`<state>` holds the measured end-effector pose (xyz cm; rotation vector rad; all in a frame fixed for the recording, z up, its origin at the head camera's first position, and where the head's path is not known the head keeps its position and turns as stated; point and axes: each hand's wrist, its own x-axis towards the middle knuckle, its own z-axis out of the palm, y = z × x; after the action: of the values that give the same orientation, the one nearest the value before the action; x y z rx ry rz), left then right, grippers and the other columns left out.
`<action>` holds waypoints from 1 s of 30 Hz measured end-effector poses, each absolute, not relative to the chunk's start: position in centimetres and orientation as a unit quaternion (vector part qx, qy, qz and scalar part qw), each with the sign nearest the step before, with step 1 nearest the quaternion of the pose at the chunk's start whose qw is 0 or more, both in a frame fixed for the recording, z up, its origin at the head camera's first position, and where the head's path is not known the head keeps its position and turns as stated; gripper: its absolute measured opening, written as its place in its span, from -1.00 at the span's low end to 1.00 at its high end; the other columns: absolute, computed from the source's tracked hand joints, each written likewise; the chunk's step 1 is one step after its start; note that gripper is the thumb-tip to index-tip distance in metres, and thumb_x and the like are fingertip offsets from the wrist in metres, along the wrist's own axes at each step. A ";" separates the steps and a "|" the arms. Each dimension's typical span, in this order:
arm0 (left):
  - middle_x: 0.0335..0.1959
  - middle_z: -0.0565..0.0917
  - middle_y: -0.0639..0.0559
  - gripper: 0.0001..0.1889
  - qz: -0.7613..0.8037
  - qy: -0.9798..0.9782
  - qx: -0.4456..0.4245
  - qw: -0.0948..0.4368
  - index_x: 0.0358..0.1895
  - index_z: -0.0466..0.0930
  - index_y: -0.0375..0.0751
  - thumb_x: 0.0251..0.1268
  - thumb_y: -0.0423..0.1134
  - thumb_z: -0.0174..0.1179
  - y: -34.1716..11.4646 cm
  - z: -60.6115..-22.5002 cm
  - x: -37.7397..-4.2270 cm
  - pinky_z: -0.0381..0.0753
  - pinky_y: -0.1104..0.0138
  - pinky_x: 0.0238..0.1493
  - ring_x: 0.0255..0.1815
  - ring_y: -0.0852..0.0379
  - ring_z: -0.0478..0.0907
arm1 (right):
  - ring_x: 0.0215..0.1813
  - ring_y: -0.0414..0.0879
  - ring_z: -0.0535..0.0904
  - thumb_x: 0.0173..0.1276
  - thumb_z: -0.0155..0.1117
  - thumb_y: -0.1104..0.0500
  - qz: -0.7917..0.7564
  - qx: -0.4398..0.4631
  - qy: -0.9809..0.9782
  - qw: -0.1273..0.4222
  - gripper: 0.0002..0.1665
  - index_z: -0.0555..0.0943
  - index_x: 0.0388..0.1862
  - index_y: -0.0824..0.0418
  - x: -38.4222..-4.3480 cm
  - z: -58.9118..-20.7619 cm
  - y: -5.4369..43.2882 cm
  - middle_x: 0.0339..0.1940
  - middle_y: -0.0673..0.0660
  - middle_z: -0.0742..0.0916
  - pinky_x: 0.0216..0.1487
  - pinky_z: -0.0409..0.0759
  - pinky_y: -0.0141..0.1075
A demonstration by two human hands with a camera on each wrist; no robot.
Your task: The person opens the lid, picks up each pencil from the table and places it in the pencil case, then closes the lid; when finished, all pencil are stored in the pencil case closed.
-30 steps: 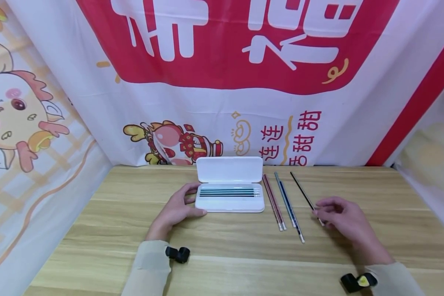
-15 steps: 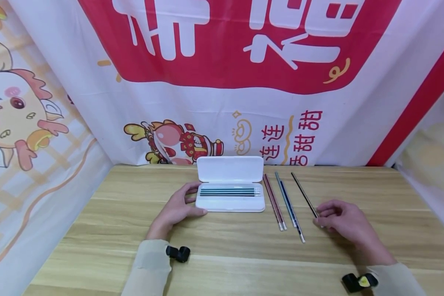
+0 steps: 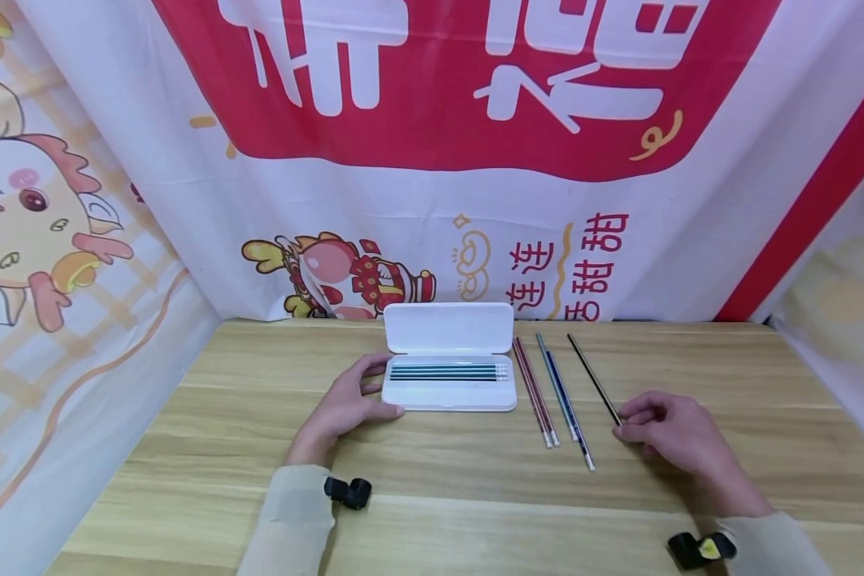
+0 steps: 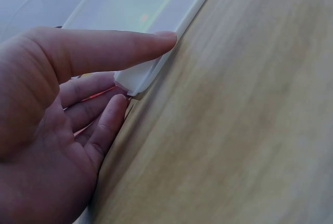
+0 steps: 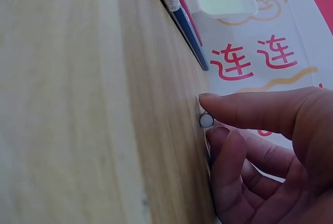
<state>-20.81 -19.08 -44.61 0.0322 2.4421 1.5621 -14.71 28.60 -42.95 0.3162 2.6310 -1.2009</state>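
Observation:
My left hand (image 3: 343,408) holds the left end of a white pencil case (image 3: 450,397). In the left wrist view the straight thumb (image 4: 117,47) lies along the case's front edge, with the other fingers at its end. The lid (image 3: 449,329) stands raised at the back. Several dark green pencils (image 3: 442,373) lie side by side in the case, erasers to the right. Toward the right, my right hand (image 3: 673,432) pinches the near end of a black pencil (image 3: 592,376) between thumb and fingers. Its white eraser end (image 5: 206,120) shows in the right wrist view.
Two dark red pencils (image 3: 536,392) lie on the wooden table (image 3: 475,512) just right of the case. Beside them are two blue pencils (image 3: 562,396), the darker one reaching nearer. A printed cloth (image 3: 432,208) hangs behind the table's back edge.
The right hand's fingers have shifted slightly down and right and closed over the black pencil's near end, hiding its eraser from the head view. The left hand and case stay in place.

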 end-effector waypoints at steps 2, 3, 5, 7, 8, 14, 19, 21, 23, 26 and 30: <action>0.60 0.46 -0.09 -0.06 0.534 0.836 0.012 0.121 0.58 0.39 0.12 0.10 -0.23 0.66 -19.1 -44.6 -20.8 0.47 -0.14 0.60 0.54 -0.20 0.51 | -0.25 -0.06 0.67 0.37 0.56 0.09 -0.405 0.107 0.901 0.115 -0.55 0.70 0.12 0.29 -14.7 -43.0 28.6 -0.14 0.15 0.81 -0.33 0.71 -0.26; 0.60 0.46 -0.09 -0.06 0.534 0.837 0.012 0.121 0.58 0.39 0.12 0.10 -0.23 0.66 -19.1 -44.6 -20.8 0.47 -0.14 0.60 0.54 -0.20 0.51 | -0.25 -0.06 0.66 0.37 0.56 0.09 -0.403 0.105 0.902 0.115 -0.55 0.70 0.12 0.29 -14.6 -43.0 28.6 -0.15 0.15 0.81 -0.33 0.71 -0.26; 0.60 0.46 -0.09 -0.06 0.533 0.837 0.013 0.121 0.59 0.39 0.12 0.10 -0.23 0.66 -19.1 -44.7 -20.8 0.47 -0.14 0.60 0.54 -0.20 0.51 | -0.26 -0.05 0.66 0.37 0.57 0.07 -0.399 0.105 0.904 0.116 -0.55 0.70 0.11 0.29 -14.6 -42.9 28.7 -0.17 0.14 0.81 -0.33 0.70 -0.25; 0.60 0.46 -0.09 -0.06 0.534 0.837 0.013 0.121 0.59 0.39 0.12 0.10 -0.23 0.66 -19.1 -44.7 -20.8 0.47 -0.14 0.60 0.54 -0.20 0.51 | -0.27 -0.06 0.66 0.36 0.57 0.05 -0.395 0.103 0.905 0.115 -0.54 0.70 0.10 0.29 -14.6 -42.9 28.7 -0.19 0.13 0.81 -0.33 0.70 -0.26; 0.60 0.46 -0.09 -0.06 0.534 0.837 0.012 0.121 0.58 0.39 0.12 0.10 -0.23 0.66 -19.1 -44.7 -20.9 0.48 -0.14 0.60 0.54 -0.20 0.51 | -0.27 -0.06 0.67 0.36 0.57 0.04 -0.395 0.102 0.906 0.115 -0.54 0.71 0.10 0.28 -14.5 -42.9 28.7 -0.20 0.12 0.81 -0.33 0.70 -0.25; 0.59 0.46 -0.09 -0.06 0.536 0.836 0.012 0.121 0.58 0.39 0.12 0.10 -0.23 0.66 -19.1 -44.8 -20.9 0.48 -0.13 0.59 0.53 -0.20 0.52 | -0.31 -0.08 0.69 0.36 0.57 0.04 -0.390 0.095 0.909 0.110 -0.57 0.72 0.06 0.28 -14.4 -43.0 28.7 -0.24 0.11 0.82 -0.35 0.71 -0.25; 0.59 0.46 -0.09 -0.06 0.537 0.834 0.012 0.121 0.58 0.39 0.11 0.09 -0.24 0.66 -19.2 -44.7 -21.0 0.48 -0.14 0.60 0.54 -0.20 0.52 | -0.32 -0.09 0.69 0.37 0.56 0.05 -0.381 0.097 0.913 0.112 -0.59 0.72 0.04 0.28 -14.6 -42.8 28.5 -0.25 0.12 0.81 -0.35 0.70 -0.26; 0.59 0.46 -0.09 -0.06 0.537 0.834 0.012 0.121 0.58 0.39 0.11 0.09 -0.24 0.66 -19.2 -44.7 -21.0 0.47 -0.14 0.60 0.54 -0.20 0.52 | -0.32 -0.09 0.69 0.38 0.56 0.05 -0.379 0.097 0.913 0.114 -0.59 0.72 0.04 0.29 -14.7 -42.8 28.5 -0.24 0.12 0.81 -0.35 0.70 -0.26; 0.60 0.46 -0.09 -0.06 0.538 0.834 0.011 0.122 0.58 0.39 0.12 0.10 -0.24 0.66 -19.2 -44.7 -21.0 0.47 -0.14 0.60 0.54 -0.20 0.52 | -0.32 -0.09 0.68 0.39 0.56 0.04 -0.375 0.096 0.915 0.115 -0.59 0.72 0.04 0.29 -14.7 -42.7 28.4 -0.24 0.13 0.81 -0.35 0.69 -0.26; 0.60 0.46 -0.10 -0.06 0.538 0.834 0.011 0.123 0.58 0.39 0.11 0.10 -0.24 0.66 -19.2 -44.7 -21.0 0.47 -0.15 0.60 0.54 -0.21 0.52 | -0.31 -0.09 0.68 0.40 0.55 0.05 -0.373 0.097 0.915 0.117 -0.60 0.72 0.04 0.29 -14.7 -42.7 28.4 -0.23 0.13 0.81 -0.35 0.68 -0.26; 0.60 0.45 -0.10 -0.05 0.538 0.834 0.010 0.125 0.59 0.39 0.12 0.09 -0.23 0.67 -19.1 -44.6 -21.0 0.47 -0.15 0.60 0.54 -0.21 0.51 | -0.31 -0.08 0.68 0.41 0.53 0.07 -0.368 0.101 0.916 0.121 -0.62 0.72 0.04 0.29 -14.6 -42.7 28.3 -0.23 0.14 0.80 -0.34 0.70 -0.26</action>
<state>-20.95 -19.14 -44.63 0.0281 2.4295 1.5669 -14.58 28.31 -42.71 0.2965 2.6770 -1.0744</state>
